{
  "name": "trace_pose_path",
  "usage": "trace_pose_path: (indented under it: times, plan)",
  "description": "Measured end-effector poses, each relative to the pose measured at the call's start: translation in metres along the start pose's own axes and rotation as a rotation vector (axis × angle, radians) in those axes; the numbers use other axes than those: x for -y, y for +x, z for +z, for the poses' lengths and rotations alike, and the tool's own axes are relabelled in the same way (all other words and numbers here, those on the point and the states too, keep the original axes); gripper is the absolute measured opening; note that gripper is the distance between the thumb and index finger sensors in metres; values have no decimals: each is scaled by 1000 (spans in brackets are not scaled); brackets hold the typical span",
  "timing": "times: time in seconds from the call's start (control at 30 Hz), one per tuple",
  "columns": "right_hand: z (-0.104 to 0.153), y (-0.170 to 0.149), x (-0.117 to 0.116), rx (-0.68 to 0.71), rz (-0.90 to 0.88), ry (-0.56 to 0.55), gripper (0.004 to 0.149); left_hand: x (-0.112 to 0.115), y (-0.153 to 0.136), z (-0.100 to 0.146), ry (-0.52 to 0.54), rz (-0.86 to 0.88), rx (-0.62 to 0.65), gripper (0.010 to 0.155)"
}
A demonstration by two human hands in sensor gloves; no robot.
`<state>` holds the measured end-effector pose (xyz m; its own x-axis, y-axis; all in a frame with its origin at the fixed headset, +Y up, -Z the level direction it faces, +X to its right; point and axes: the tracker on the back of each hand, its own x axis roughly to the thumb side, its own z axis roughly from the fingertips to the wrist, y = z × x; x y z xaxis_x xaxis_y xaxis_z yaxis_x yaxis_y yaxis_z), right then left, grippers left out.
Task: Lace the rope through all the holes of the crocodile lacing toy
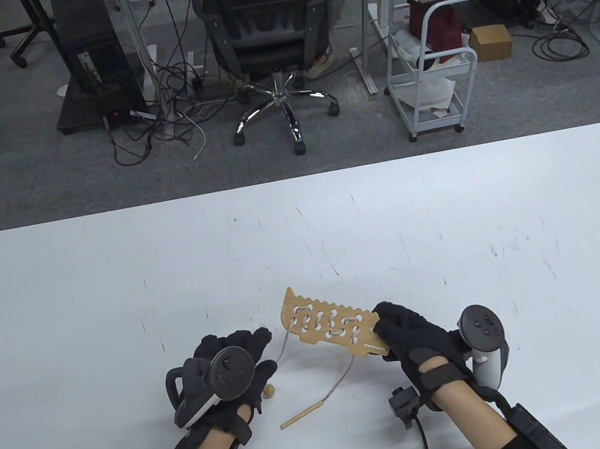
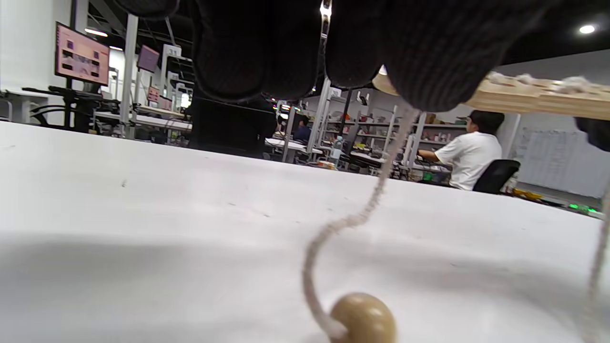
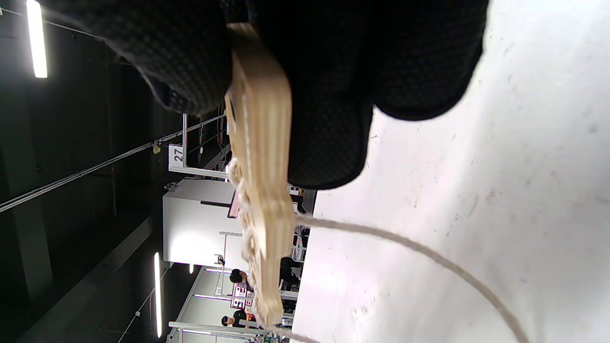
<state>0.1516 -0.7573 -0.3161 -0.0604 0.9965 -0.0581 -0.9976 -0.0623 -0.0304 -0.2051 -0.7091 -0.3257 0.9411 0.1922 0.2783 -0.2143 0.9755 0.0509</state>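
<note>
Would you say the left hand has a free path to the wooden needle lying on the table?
Probably yes. The needle lies on bare table just right of the left hand, with only the bead near the path.

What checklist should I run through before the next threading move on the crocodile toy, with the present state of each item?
1. Right hand grips the crocodile toy at one end: ok.
2. Toy held off the table: ok.
3. Wooden needle in the fingers: not ok, it lies on the table.
4. Left hand free to take the needle: ok.
5. Bead at the rope end rests on the table: ok.
6. All holes laced: cannot tell.
</note>
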Motion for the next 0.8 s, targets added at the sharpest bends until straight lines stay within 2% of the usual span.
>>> trace_pose_path:
  times: [0.33,0.8]
  plan:
    - [0,0,0,9,8,3,53,-8,-36,-2,86,79,-103,63]
    - [-1,-1,0,10,32,17,53,-3,-61,-3,8,84,-214,74]
